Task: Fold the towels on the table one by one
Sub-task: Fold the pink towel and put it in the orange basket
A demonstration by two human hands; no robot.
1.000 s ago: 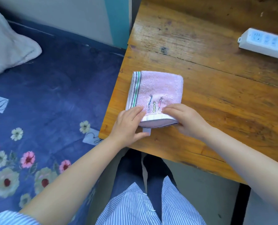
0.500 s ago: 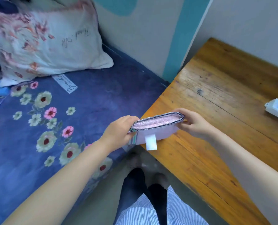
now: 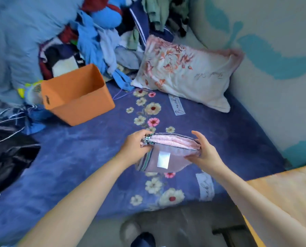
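Left hand (image 3: 137,147): pinches folded pink towel's (image 3: 168,154) striped end.
Right hand (image 3: 205,152): loosely cups the other end.
Change: towel now off the table, above the bed (image 3: 77,157).

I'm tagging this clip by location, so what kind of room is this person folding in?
Most likely a bedroom: a bed with a dark blue flowered sheet, a white floral-print pillow against the wall, and a heap of loose clothes behind an open orange box. Both hands hold the folded pink towel over the bed.
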